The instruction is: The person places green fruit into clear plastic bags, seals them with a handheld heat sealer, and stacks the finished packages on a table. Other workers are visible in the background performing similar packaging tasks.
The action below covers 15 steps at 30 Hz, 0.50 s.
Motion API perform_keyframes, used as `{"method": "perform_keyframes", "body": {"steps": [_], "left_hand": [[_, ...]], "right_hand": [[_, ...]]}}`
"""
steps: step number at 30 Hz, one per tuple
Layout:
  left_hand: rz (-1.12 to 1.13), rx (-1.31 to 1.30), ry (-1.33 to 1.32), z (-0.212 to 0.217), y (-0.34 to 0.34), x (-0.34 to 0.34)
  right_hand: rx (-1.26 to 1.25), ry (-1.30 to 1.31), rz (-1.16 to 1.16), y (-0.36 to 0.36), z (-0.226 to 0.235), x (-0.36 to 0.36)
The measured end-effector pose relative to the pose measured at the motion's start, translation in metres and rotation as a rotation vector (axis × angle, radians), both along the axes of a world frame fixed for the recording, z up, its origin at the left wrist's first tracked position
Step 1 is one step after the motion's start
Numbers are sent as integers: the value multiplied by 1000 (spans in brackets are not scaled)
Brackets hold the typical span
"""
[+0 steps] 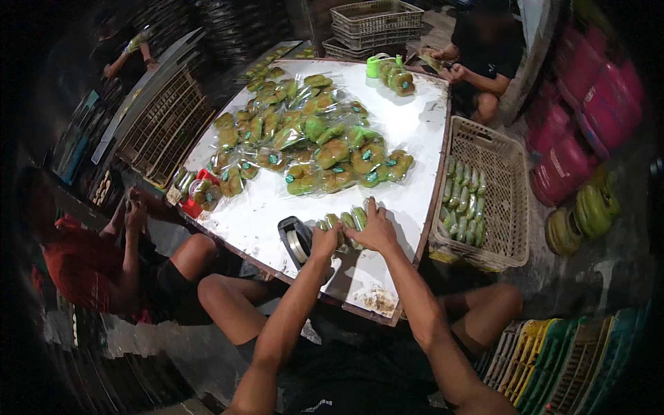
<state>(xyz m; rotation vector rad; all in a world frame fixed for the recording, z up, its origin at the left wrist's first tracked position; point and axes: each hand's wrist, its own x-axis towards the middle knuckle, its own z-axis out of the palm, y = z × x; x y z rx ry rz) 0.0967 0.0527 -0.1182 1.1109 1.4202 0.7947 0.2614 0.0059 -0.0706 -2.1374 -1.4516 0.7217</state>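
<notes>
Near the front of the white table, my left hand (pixel 325 240) and my right hand (pixel 375 229) press in from both ends on a short row of green packs in clear plastic (pixel 349 220). The fingers of both hands are curled about this row, and part of it is hidden beneath them. Right beside my left hand stands a black tape dispenser (pixel 295 243) with a pale roll. Beyond my hands lies a large heap of clear bags of green and brown buns (pixel 332 153), many bearing a small teal label.
A beige plastic crate (pixel 508 200) with rows of green packs stands right of the table (pixel 263 238). A red holder (pixel 194 206) and a green one (pixel 373 67) sit at its edges. Co-workers sit at left and far right. Pink gas cylinders (pixel 564 166) stand at right, coloured crates (pixel 532 360) lower right.
</notes>
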Motion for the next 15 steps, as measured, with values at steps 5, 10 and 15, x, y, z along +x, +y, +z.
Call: {"method": "perform_keyframes", "body": {"steps": [5,10,15], "left_hand": [[-132,-202,-225,45,17,71],[-370,-86,-507,116,-11,197],[-532,72,-361,103,-55,347]], "right_hand": [[215,168,-111,-13,-3,75],[350,192,-253,-54,66,199],[577,28,-506,-127,69,338]]}}
